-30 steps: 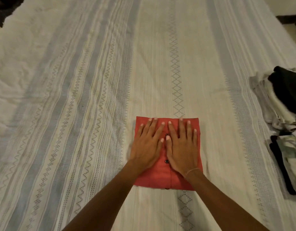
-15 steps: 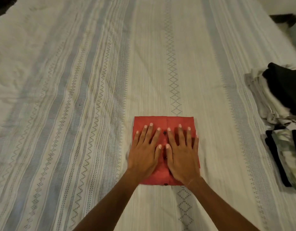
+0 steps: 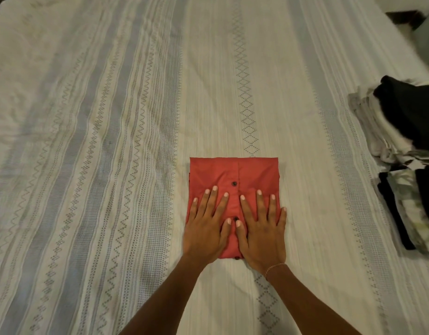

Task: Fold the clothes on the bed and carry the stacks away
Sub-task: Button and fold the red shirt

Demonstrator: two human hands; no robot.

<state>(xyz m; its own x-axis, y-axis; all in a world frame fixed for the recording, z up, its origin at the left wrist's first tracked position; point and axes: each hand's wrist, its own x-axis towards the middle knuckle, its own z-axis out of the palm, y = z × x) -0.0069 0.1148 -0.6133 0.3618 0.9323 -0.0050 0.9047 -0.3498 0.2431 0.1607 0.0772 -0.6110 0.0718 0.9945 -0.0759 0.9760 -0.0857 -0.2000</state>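
Observation:
A red button shirt (image 3: pixel 232 170), folded into a neat square, lies on the striped bedspread (image 3: pixel 112 141) in the middle of the bed. My left hand (image 3: pixel 206 228) lies flat on the shirt's near left part, fingers straight and spread. My right hand (image 3: pixel 261 233) presses flat on its near right part, a thin bracelet at the wrist. The two thumbs nearly meet over the dark buttons of the placket. The shirt's far half shows uncovered.
At the right edge of the bed sit two stacks of folded clothes: a farther one of pale and black pieces (image 3: pixel 397 122) and a nearer one of black and tie-dye pieces (image 3: pixel 411 209). A pale green pillow corner (image 3: pixel 428 39) shows at the far right.
Both flat hands have slid toward me along the red shirt, from its far half to its near edge, uncovering the far part and one more button.

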